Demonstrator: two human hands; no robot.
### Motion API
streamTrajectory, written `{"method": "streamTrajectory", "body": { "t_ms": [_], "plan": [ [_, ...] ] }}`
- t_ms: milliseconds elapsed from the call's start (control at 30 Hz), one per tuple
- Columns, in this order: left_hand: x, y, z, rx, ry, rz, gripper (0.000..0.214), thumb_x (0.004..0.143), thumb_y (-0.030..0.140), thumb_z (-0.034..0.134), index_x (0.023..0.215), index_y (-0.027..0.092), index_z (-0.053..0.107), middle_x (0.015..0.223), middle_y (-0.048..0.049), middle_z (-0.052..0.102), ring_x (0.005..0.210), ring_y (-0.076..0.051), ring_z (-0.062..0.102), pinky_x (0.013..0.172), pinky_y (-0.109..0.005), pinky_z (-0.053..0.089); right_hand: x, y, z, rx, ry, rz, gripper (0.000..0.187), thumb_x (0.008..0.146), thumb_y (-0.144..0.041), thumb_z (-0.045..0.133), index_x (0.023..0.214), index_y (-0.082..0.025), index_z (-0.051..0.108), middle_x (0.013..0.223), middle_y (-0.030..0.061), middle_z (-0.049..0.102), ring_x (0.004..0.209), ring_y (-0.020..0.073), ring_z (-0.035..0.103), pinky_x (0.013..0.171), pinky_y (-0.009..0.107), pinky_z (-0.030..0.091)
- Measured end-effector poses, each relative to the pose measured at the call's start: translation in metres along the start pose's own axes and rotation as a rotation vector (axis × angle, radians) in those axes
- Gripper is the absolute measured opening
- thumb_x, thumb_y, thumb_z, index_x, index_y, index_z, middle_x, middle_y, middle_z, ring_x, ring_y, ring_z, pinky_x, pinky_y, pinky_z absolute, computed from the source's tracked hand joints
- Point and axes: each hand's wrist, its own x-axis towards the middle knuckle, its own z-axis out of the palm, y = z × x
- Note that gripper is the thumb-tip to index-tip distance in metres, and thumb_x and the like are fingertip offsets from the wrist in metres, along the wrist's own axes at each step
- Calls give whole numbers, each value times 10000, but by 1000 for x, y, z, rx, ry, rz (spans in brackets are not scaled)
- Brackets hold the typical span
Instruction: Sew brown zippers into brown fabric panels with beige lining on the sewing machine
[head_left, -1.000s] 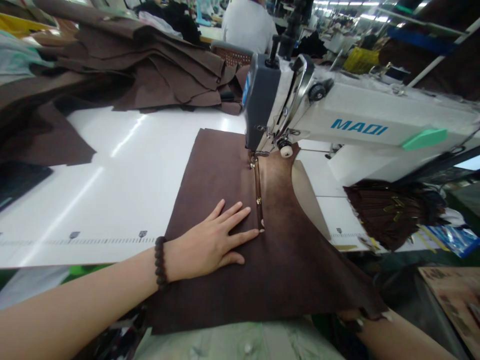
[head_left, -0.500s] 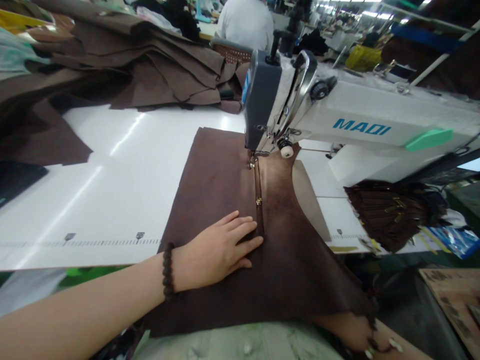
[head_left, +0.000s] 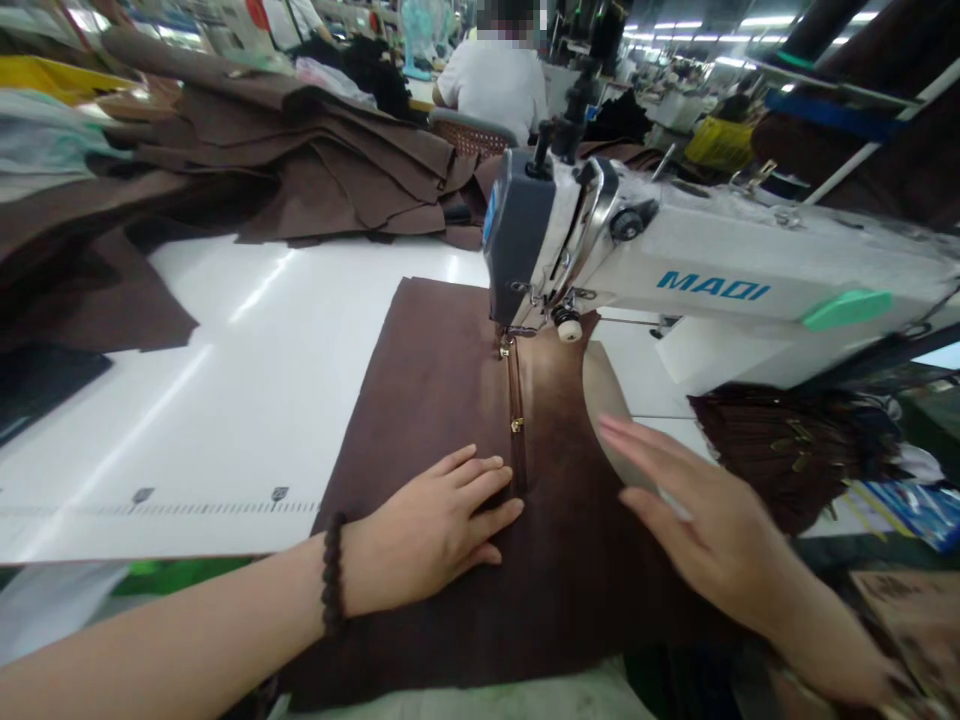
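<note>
A brown fabric piece [head_left: 442, 390] lies flat on the white table [head_left: 247, 370], running under the needle of a white sewing machine [head_left: 705, 270]. A dark zipper [head_left: 516, 420] with a gold pull runs from the presser foot toward me. My left hand [head_left: 435, 525], a dark bead bracelet on its wrist, rests flat on the fabric with its fingertips at the zipper's near end. My right hand [head_left: 705, 510] hovers open above the fabric's right side, fingers stretched out and slightly blurred, holding nothing.
A pile of brown fabric pieces [head_left: 300, 150] fills the table's back and left. A bundle of dark zippers [head_left: 780, 440] lies to the right under the machine arm. A ruler strip [head_left: 150, 505] runs along the table's front edge. A person in white [head_left: 499, 80] sits behind.
My right hand has come up from below the fabric's lower right edge and now hovers open over its right side. My left hand has slid slightly toward me along the zipper.
</note>
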Motion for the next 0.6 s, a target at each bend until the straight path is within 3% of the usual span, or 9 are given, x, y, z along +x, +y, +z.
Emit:
{"method": "streamTrajectory", "body": {
  "t_ms": [100, 200, 400, 600],
  "plan": [
    [-1, -1, 2, 23, 11, 15, 363, 889, 378, 479, 1202, 197, 515, 1227, -118, 500, 1161, -264, 448, 1008, -463, 338, 22, -2, 50, -72, -94, -105, 435, 892, -205, 375, 1319, -124, 383, 1365, 107, 398, 1278, 224, 350, 1022, 439, 389],
    [0, 0, 4, 34, 13, 11, 366, 887, 386, 483, 1202, 202, 514, 1228, -115, 503, 1170, -263, 442, 1017, -460, 327, 30, 2, 81, -51, -178, -123, 406, 897, -195, 356, 1284, -89, 418, 1344, 114, 425, 1258, 218, 378, 1023, 461, 383],
    [6, 10, 11, 73, 39, -34, 371, 873, 420, 500, 1171, 200, 528, 1191, -105, 536, 1154, -255, 458, 1012, -446, 334, 23, 15, 79, -44, -205, -137, 397, 905, -202, 343, 1273, -86, 437, 1309, 122, 463, 1232, 206, 411, 1020, 463, 386],
    [5, 9, 14, 94, 38, -33, 368, 897, 414, 457, 1197, 207, 508, 1208, -101, 526, 1178, -248, 441, 1028, -438, 309, 25, 10, 79, -77, -226, -102, 416, 893, -224, 374, 1274, -70, 440, 1314, 138, 452, 1237, 228, 401, 1008, 485, 388]
  ]
}}
